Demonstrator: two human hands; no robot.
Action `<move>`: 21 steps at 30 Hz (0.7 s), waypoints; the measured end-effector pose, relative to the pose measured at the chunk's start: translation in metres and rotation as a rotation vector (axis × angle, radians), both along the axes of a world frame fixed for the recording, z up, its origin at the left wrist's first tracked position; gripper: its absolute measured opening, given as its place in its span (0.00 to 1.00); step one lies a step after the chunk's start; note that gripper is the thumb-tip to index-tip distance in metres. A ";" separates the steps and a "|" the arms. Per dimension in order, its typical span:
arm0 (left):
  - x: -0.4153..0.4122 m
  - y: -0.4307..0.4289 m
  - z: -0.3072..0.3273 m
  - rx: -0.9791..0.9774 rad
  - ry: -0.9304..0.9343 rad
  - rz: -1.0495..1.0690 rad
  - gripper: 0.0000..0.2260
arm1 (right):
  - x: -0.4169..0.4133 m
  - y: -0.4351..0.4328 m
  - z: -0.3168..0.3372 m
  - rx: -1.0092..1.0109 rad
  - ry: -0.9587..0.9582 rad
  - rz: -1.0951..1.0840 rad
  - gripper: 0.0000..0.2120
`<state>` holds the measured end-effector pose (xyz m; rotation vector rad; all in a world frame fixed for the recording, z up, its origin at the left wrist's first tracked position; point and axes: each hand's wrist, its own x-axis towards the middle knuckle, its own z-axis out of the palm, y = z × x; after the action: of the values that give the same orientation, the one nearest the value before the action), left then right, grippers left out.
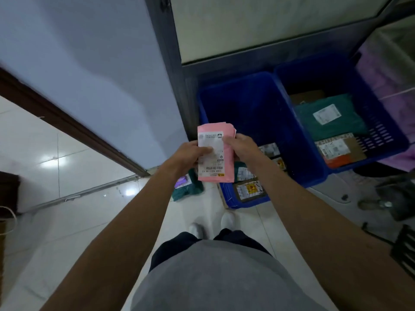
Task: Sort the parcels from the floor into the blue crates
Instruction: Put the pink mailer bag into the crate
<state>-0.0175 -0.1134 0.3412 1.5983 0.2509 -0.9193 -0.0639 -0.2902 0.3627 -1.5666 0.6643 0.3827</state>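
Left grip (192, 153), right grip (243, 148) pinch side edges of pink parcel (227, 163)

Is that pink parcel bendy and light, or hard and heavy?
Probably light: the pink parcel looks flat and thin, and the left hand and right hand hold it up by its sides. Likely a bit bendy, since it looks like a soft mailer bag. Its smooth wrap may be slippery.

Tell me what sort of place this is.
Likely a small indoor parcel-sorting corner, perhaps in a shop or home. Blue crates against the wall hold labelled parcels, a loose parcel lies on the tiled floor, and the left hand and right hand hold a pink parcel.
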 end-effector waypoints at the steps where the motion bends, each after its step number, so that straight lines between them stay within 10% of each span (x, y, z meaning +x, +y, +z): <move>1: 0.000 -0.002 0.004 0.001 -0.009 -0.018 0.09 | -0.002 -0.001 0.001 0.003 -0.008 -0.029 0.13; 15: -0.017 -0.008 0.004 0.013 -0.022 -0.108 0.09 | -0.048 -0.026 0.013 0.111 0.044 -0.459 0.12; 21: -0.015 -0.036 0.006 0.081 -0.123 -0.100 0.07 | -0.061 -0.058 0.004 -0.071 0.076 -0.308 0.13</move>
<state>-0.0327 -0.1499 0.3471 1.7484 0.1243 -0.8929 -0.1251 -0.3482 0.3665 -1.4919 0.9720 0.1900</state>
